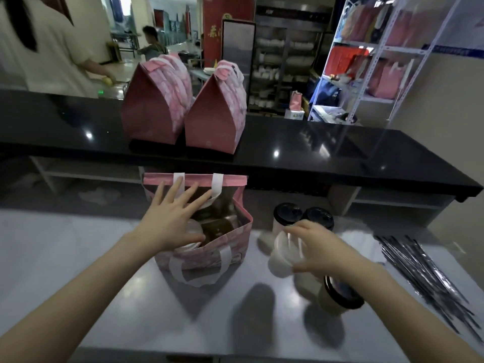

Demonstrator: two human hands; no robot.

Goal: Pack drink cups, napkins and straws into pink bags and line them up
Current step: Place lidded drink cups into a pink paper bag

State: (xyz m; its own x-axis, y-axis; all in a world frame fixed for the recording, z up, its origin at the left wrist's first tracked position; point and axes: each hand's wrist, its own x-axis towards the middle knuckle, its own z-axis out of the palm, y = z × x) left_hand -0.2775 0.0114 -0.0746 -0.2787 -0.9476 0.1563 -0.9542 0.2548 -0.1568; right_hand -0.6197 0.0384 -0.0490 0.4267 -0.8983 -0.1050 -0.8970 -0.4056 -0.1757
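My left hand (170, 218) lies with fingers spread over the open pink bag (233, 244); my right hand (323, 251) grips a blurred white cup (281, 258), tilted, beside the bag.

open pink bag (209, 247): our left hand (170, 218) lies spread over its mouth | right of the bag: our right hand (318, 251) grips a blurred pale cup (280, 259); we see black-lidded cups (288, 213) nearby, straws (424, 279) farther right | beyond the bag: closed pink bags (154, 106) on the black counter (314, 145)

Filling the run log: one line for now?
left hand: open, over open bag | right hand: holds white cup | two closed bags: on counter
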